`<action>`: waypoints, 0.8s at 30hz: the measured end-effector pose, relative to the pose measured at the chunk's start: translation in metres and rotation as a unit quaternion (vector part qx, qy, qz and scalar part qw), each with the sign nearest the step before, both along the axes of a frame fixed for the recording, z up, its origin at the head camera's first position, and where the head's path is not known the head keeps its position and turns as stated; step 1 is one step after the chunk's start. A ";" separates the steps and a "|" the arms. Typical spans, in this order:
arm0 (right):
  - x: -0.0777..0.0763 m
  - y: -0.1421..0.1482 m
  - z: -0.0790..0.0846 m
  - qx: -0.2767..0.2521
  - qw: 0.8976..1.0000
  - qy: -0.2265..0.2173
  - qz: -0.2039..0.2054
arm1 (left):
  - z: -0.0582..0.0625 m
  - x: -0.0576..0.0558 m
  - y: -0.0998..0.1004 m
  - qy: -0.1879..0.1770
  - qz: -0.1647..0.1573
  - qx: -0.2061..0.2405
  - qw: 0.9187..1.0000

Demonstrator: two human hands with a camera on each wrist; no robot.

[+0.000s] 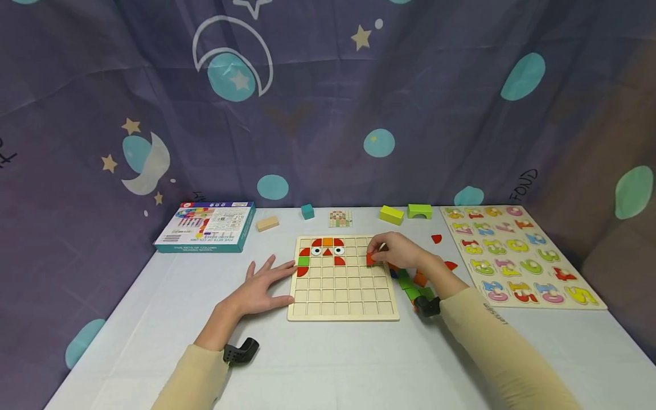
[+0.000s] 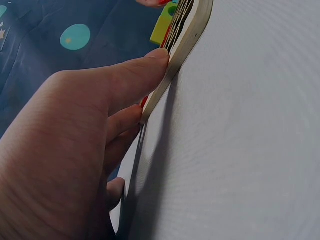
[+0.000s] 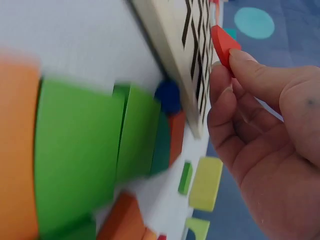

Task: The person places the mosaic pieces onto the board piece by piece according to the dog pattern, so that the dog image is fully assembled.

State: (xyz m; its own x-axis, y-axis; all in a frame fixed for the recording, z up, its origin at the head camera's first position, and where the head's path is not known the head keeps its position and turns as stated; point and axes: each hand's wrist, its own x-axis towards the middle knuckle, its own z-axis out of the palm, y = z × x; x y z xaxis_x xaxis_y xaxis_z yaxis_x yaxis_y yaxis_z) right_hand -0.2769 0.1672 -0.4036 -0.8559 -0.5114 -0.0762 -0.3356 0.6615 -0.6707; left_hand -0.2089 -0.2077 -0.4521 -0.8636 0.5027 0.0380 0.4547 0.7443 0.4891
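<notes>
A wooden grid board (image 1: 342,310) lies on the white table. Red, orange, green and eye-printed pieces fill some squares at its upper left, among them a green square (image 1: 304,261) and an eye tile (image 1: 338,251). My right hand (image 1: 400,250) pinches a red piece (image 3: 223,46) with one curved edge between thumb and finger, over the board's right side. At the left edge, my left hand (image 1: 258,290) lies with fingers spread and nearly straight, its thumb and fingertips touching the board's side.
Loose green pieces (image 1: 411,292) and orange ones lie right of the board, partly under my right forearm. Further right is a number puzzle (image 1: 517,246). Behind the board stand a small pattern card (image 1: 340,218), a yellow block (image 1: 392,214) and a green arch (image 1: 419,210). A box (image 1: 205,228) lies back left.
</notes>
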 end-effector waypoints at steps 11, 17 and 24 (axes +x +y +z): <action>0.005 -0.031 0.004 -0.008 0.999 0.005 0.039 | -0.001 -0.001 -0.001 0.000 0.000 -0.001 1.000; 0.006 -0.047 0.003 0.002 0.998 0.008 0.064 | -0.001 -0.001 -0.001 -0.003 0.004 -0.006 1.000; 0.006 -0.061 0.001 0.014 0.998 -0.002 0.060 | -0.001 -0.002 -0.002 -0.004 0.001 -0.008 1.000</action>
State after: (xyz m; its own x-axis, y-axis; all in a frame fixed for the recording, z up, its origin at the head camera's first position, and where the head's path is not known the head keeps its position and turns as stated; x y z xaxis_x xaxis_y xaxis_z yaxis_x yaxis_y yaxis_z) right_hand -0.2704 0.1059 -0.4024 -0.7878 -0.6085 -0.0957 -0.4106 0.6346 -0.6547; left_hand -0.2108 -0.2095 -0.4532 -0.8651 0.5011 0.0236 0.4493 0.7530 0.4807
